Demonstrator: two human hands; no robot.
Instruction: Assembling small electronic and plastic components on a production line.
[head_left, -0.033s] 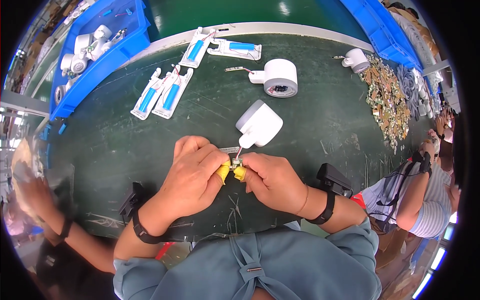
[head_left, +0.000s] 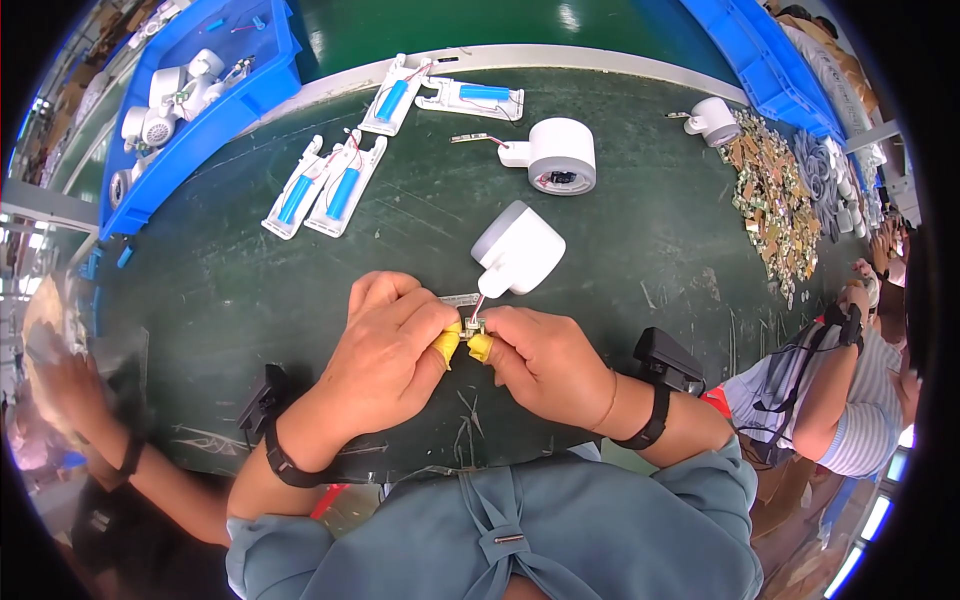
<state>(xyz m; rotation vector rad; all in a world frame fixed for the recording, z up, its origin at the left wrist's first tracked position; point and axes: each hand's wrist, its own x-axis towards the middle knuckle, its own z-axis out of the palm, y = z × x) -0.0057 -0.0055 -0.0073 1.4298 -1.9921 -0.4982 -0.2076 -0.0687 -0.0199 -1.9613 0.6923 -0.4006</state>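
Observation:
Between my two hands is a small circuit board (head_left: 474,326), pinched from both sides. My left hand (head_left: 385,350) is closed on its left side, thumb and forefinger meeting there. My right hand (head_left: 550,365) grips the right side the same way. Yellow covers wrap both thumbs. Thin wires (head_left: 478,304) run from the board up to a white round housing (head_left: 522,252) with a grey rim, lying tilted just beyond my fingers. A pale narrow strip (head_left: 460,299) shows past my left fingertips. My fingers hide much of the board.
Another white housing (head_left: 560,150) lies farther back. White shells with blue cells (head_left: 343,193) lie at the back left. A blue bin (head_left: 235,110) holds white parts. At right are a small housing (head_left: 712,120), a heap of circuit boards (head_left: 770,195) and a blue crate (head_left: 770,70). People sit either side.

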